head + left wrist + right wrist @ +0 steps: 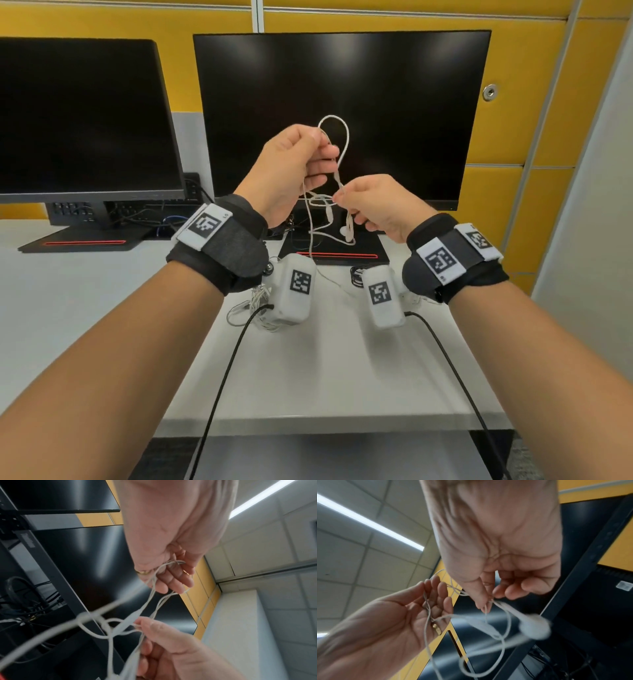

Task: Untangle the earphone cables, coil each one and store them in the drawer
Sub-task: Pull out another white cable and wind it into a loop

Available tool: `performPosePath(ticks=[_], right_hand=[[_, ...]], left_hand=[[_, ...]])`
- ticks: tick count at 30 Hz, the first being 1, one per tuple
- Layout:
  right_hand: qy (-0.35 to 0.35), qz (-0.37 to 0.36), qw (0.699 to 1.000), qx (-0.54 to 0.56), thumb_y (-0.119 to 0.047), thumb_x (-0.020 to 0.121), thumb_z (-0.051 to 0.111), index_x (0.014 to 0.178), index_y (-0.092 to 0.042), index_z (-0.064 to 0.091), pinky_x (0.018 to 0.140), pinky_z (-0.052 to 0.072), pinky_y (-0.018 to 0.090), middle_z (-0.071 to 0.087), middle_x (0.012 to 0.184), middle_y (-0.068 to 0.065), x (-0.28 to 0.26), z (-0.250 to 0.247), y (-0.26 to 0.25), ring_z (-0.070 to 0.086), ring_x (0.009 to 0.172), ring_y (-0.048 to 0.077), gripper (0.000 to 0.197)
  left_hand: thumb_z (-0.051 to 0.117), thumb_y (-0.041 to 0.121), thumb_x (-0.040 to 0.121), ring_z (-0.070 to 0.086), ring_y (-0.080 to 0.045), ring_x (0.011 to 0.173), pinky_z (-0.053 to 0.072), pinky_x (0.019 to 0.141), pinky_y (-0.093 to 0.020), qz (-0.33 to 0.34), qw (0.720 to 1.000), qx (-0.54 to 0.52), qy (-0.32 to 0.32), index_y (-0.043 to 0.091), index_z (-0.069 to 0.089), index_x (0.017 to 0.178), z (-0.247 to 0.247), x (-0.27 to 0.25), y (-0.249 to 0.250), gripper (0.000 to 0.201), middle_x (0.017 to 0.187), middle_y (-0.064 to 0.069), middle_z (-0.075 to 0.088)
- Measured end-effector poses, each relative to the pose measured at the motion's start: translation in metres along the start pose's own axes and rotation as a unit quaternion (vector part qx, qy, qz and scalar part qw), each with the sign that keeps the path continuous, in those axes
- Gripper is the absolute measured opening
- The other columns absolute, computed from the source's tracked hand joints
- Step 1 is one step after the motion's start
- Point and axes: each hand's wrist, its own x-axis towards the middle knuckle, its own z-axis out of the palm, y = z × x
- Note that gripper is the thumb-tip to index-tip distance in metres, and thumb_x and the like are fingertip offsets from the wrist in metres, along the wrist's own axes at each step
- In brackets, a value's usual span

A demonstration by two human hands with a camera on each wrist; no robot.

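Note:
A white earphone cable (346, 137) hangs tangled in the air in front of the middle monitor. My left hand (323, 150) pinches its upper part, and a loop stands up above the fingers. Lower right, my right hand (339, 198) pinches the cable between thumb and forefinger at a knot. An earbud (343, 231) dangles below. In the left wrist view the left hand (171, 577) curls round strands that cross into a knot (106, 627) by the right hand (154, 631). In the right wrist view the right hand (488, 601) nips the cable above a blurred earbud (534, 627).
A second white earphone bundle (257, 308) lies on the white desk (325, 377) under my left wrist. A black cable coil (357, 275) sits by the monitor stand (380, 250). Two dark monitors (85, 116) stand behind. A grey surface (325, 455) lies below the desk's front edge.

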Motion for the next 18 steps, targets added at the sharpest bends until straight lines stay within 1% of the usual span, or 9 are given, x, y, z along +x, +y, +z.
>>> performPosePath(ticks=[2,5,8,10,11,13,15,16,18], right_hand=[[0.014,-0.008,1.000,-0.014,-0.027,0.096,0.057,0.101,-0.016,0.068,0.061,0.040,0.021,0.060,0.088,-0.003,0.004,0.005,0.008,0.053,0.078,0.010,0.016],[0.016,-0.011,0.999,0.027,-0.030,0.099,0.052,0.098,-0.021,0.067,0.069,0.044,0.026,0.064,0.103,-0.001,0.011,0.011,0.016,0.058,0.093,0.013,0.018],[0.016,-0.019,0.991,0.130,-0.030,0.100,0.050,0.099,-0.015,0.067,0.074,0.051,0.031,0.065,0.088,0.001,0.017,0.015,0.022,0.061,0.081,0.015,0.023],[0.024,-0.031,0.984,0.174,-0.031,0.100,0.051,0.100,-0.013,0.069,0.068,0.051,0.028,0.062,0.082,0.001,0.020,0.015,0.025,0.057,0.072,0.013,0.025],[0.031,-0.037,0.982,0.181,-0.032,0.099,0.052,0.098,-0.014,0.070,0.065,0.049,0.027,0.061,0.081,0.001,0.022,0.016,0.027,0.055,0.070,0.012,0.025],[0.038,-0.044,0.979,0.195,-0.033,0.098,0.053,0.094,-0.016,0.071,0.061,0.047,0.026,0.059,0.081,0.001,0.024,0.019,0.030,0.052,0.066,0.010,0.025],[0.044,-0.049,0.980,0.189,-0.034,0.099,0.052,0.092,-0.016,0.073,0.061,0.046,0.026,0.056,0.074,-0.001,0.027,0.023,0.035,0.048,0.063,0.009,0.029],[0.049,-0.049,0.983,0.170,-0.035,0.099,0.051,0.089,-0.016,0.073,0.063,0.044,0.026,0.054,0.071,-0.003,0.028,0.024,0.037,0.047,0.064,0.009,0.030],[0.047,-0.051,0.988,0.139,-0.034,0.099,0.050,0.085,-0.020,0.072,0.066,0.042,0.025,0.054,0.071,-0.005,0.029,0.025,0.040,0.048,0.069,0.010,0.029]], left_hand=[[0.041,0.022,0.102,0.067,-0.010,0.092,0.053,0.087,-0.029,0.008,0.999,-0.027,0.017,0.022,0.058,0.094,0.002,0.000,-0.003,0.019,0.095,0.006,0.070],[0.040,0.023,0.102,0.067,-0.010,0.096,0.054,0.087,-0.029,0.010,0.997,-0.069,0.029,0.021,0.057,0.096,0.005,-0.001,-0.017,0.018,0.103,0.005,0.070],[0.045,0.022,0.101,0.067,-0.007,0.080,0.054,0.074,-0.025,-0.005,0.996,-0.067,0.051,0.019,0.061,0.099,0.008,-0.002,-0.034,0.017,0.099,0.004,0.070],[0.048,0.023,0.100,0.064,-0.006,0.070,0.052,0.066,-0.023,-0.021,0.996,-0.062,0.068,0.017,0.063,0.101,0.011,-0.001,-0.043,0.017,0.093,0.004,0.071],[0.047,0.027,0.101,0.063,-0.006,0.068,0.052,0.066,-0.023,-0.033,0.994,-0.071,0.072,0.016,0.063,0.103,0.012,0.000,-0.048,0.020,0.092,0.003,0.072],[0.035,0.042,0.102,0.062,-0.009,0.071,0.052,0.070,-0.026,-0.067,0.991,-0.092,0.073,0.016,0.063,0.105,0.012,0.002,-0.055,0.039,0.095,-0.001,0.073],[0.023,0.052,0.102,0.063,-0.013,0.077,0.051,0.078,-0.030,-0.085,0.989,-0.094,0.079,0.013,0.067,0.098,0.009,0.004,-0.064,0.059,0.093,-0.002,0.074],[0.021,0.051,0.102,0.063,-0.014,0.081,0.050,0.081,-0.031,-0.088,0.989,-0.081,0.084,0.012,0.069,0.092,0.008,0.006,-0.067,0.062,0.092,-0.003,0.073],[0.030,0.043,0.103,0.060,-0.016,0.090,0.046,0.083,-0.032,-0.091,0.991,-0.034,0.096,0.013,0.068,0.086,0.008,0.007,-0.071,0.051,0.093,-0.003,0.070]])
